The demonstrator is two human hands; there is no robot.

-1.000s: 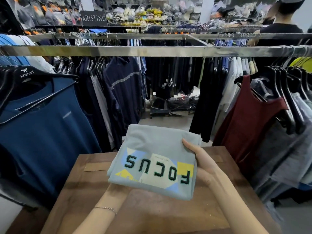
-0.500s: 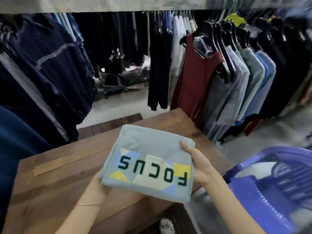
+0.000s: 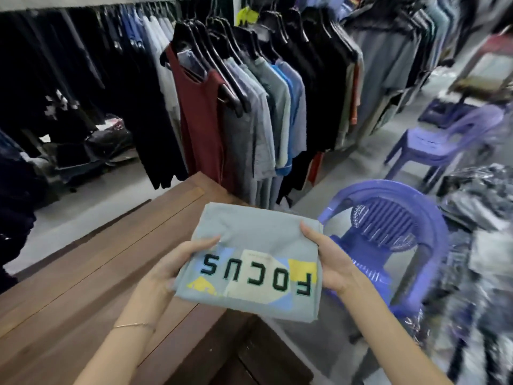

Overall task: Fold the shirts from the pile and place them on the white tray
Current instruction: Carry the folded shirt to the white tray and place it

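We hold the folded shirt (image 3: 258, 262) level in the air over the worktop (image 3: 83, 273) corner, beside a purple chair (image 3: 388, 232). Our left hand (image 3: 177, 265) and right hand (image 3: 330, 262) have their fingers clamped on its side edges, thumbs on top. The white tray is out of sight; we should hold both grips even so the folds don't slip.

Wooden bench (image 3: 83, 287) at 8 o'clock. Rail of hung garments (image 3: 249, 112) across 12. Purple plastic chair (image 3: 422, 218) at 3, second purple chair (image 3: 444, 140) at 2. Grey floor (image 3: 91, 215).
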